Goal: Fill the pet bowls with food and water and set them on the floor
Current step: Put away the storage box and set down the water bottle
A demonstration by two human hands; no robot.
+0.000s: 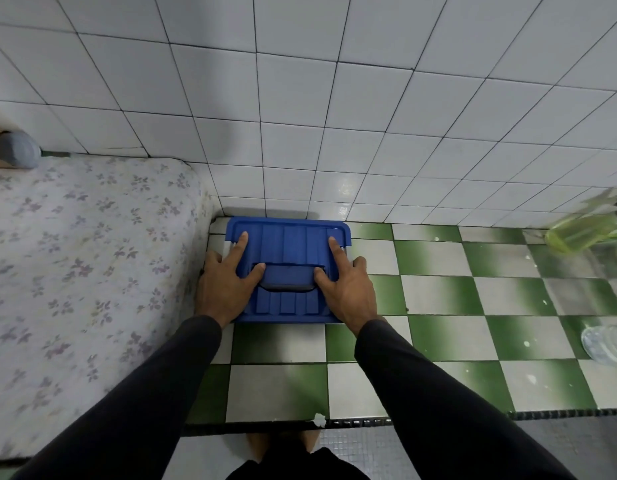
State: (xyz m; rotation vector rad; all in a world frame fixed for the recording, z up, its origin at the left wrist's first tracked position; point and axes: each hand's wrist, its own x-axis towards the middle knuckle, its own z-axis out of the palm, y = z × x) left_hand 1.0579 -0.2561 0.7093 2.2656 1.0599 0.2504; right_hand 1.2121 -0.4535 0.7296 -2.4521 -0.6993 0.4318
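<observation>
A floral-patterned mattress (85,271) lies just left of the left hand, its corner against the white tiled wall (300,98) beyond the fingertips. At its far left end sits a grey rounded object (16,148), possibly a pipe end, too blurred to tell. Below and right of the hands spreads a green-and-white chequered floor (473,299). Well right of the right hand lie a yellowish-green bottle (584,230) near the wall and a clear plastic bottle (608,344) nearer the viewer.
</observation>
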